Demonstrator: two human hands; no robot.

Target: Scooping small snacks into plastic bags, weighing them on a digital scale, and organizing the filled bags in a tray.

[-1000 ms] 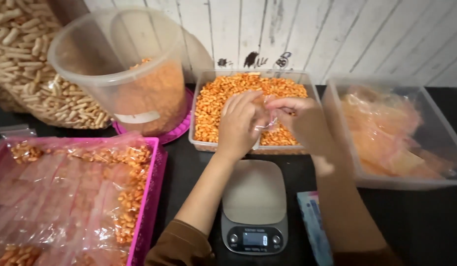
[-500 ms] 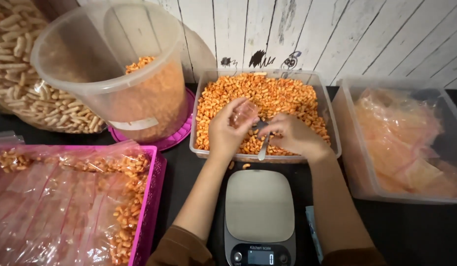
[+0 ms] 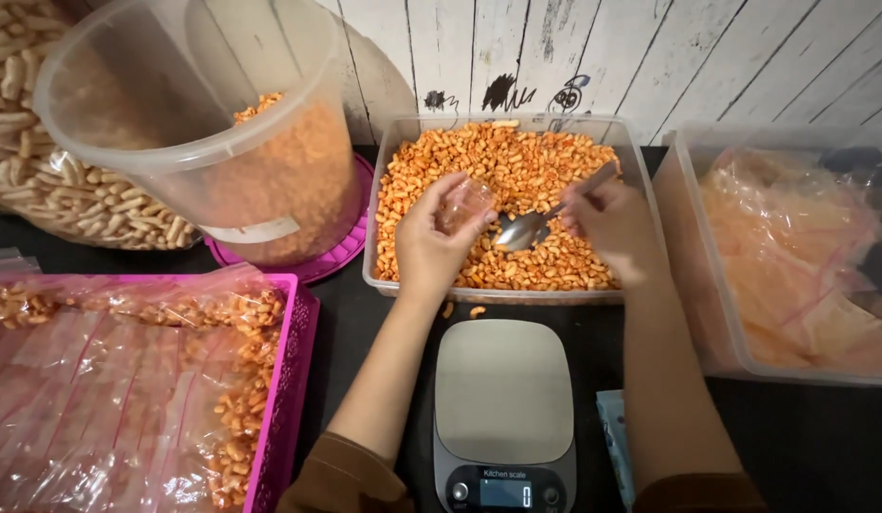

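Two hands over the table, one tool, one little bag. The left hand (image 3: 431,242) is curled around one small clear plastic bag (image 3: 464,202), fingers wrapped on it with the thumb side up, holding it just above the near-left part of the clear tub (image 3: 640,190) of orange snack pieces (image 3: 502,166). The right hand (image 3: 612,228) is closed on the handle of one metal spoon (image 3: 524,228); the handle slants up and to the right past the knuckles, and the bowl sits low over the snacks, just beside the bag's mouth, whether touching it I cannot tell. Both forearms run up from the bottom edge, each ending in a brown sleeve, the left angled inward, the right nearly straight. Count the containers: one clear tub in the middle, one large round clear bucket (image 3: 175,142) part-filled with orange snacks on a pink lid (image 3: 341,252) to the left, one clear bin (image 3: 716,275) of orange-tinted bags at right, one pink basket (image 3: 289,380) of filled bags at lower left. Behind the bucket, one big bag of pale stick snacks (image 3: 70,190). One kitchen scale (image 3: 502,399) sits between the forearms, its plate bare, and two loose snack pieces (image 3: 463,311) lie on the black table (image 3: 802,437) between tub and scale.
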